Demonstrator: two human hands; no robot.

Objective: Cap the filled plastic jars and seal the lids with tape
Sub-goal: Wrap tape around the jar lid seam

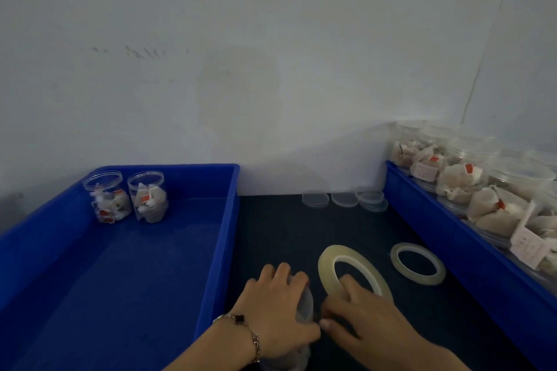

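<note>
On the dark table [286,229] between two blue bins, the left hand [277,307] curls over a clear jar [305,304] lying under its fingers, while the right hand [361,319] holds a tilted tape roll [328,265] with a finger through its core. A second roll [417,263] lies flat nearby, loose lids [343,199] rest by the wall, and two filled jars [126,197] stand in the left bin [211,250].

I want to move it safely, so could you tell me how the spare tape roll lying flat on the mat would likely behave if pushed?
The spare tape roll lies flat, so it should slide, not roll. It looks thin and probably light.
</note>
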